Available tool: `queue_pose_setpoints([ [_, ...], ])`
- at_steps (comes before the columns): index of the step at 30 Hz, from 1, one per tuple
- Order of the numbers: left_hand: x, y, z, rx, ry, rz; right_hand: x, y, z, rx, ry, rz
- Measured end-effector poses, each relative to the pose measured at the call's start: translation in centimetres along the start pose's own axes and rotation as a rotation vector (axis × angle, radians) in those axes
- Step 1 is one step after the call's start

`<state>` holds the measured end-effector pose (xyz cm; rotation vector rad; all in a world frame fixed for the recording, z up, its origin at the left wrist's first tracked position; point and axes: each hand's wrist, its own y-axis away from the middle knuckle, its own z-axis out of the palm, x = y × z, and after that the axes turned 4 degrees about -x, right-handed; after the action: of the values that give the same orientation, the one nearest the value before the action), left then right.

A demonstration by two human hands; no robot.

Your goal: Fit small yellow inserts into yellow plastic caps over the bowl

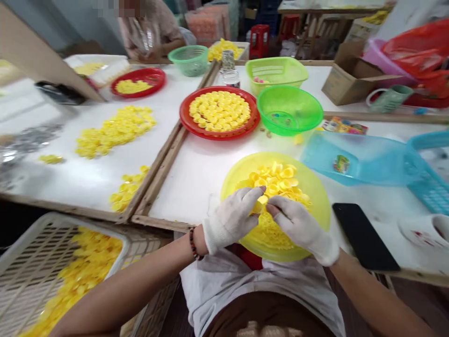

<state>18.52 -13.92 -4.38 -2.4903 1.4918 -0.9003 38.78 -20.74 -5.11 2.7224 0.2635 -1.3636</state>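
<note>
My left hand [235, 216] and my right hand [298, 223], both in white gloves with bare fingertips, meet above a yellow basin [321, 206]. A small round yellow plastic piece [262, 200] is pinched between their fingertips; the fingers partly cover it. Loose yellow cup-like pieces [280, 175] are heaped at the basin's far side. Nearer to me, below my fingers, lie finer yellow pieces [271, 231]. The basin rests at the table edge, against my lap.
Beyond the basin stand a red tray [184, 117] of yellow cups and a green bowl [291, 110]. A blue tray [379, 159], black phone [365, 236] and white mug [417, 229] lie right. A white crate [49, 220] is at lower left. A person [157, 32] sits across.
</note>
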Motion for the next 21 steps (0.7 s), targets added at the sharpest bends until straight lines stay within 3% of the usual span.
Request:
queue_pose_setpoints([
  [2, -1.8, 0.0, -1.8, 0.042, 0.008, -0.112, 0.6, 0.3, 0.1, 0.000, 0.056, 0.012],
  [4, -4.8, 0.3, -5.0, 0.111, -0.036, -0.275, 1.2, 0.6, 0.2, -0.028, 0.114, 0.000],
  [8, -13.3, 2.5, -12.8, 0.247, -0.328, -0.663, 1.8, 1.0, 0.4, -0.086, 0.159, -0.057],
  [12, -21.7, 6.9, -18.5, 0.236, -0.470, -1.049, 2.0, 0.9, 0.8, -0.089, 0.159, -0.081],
  [16, -26.2, 10.8, -20.4, 0.182, -0.491, -1.135, 2.3, 0.8, 1.1, -0.099, 0.223, -0.104],
  [21, -27.9, 12.6, -19.8, 0.092, -0.464, -1.063, 1.5, 0.9, 1.3, -0.180, 0.338, -0.140],
])
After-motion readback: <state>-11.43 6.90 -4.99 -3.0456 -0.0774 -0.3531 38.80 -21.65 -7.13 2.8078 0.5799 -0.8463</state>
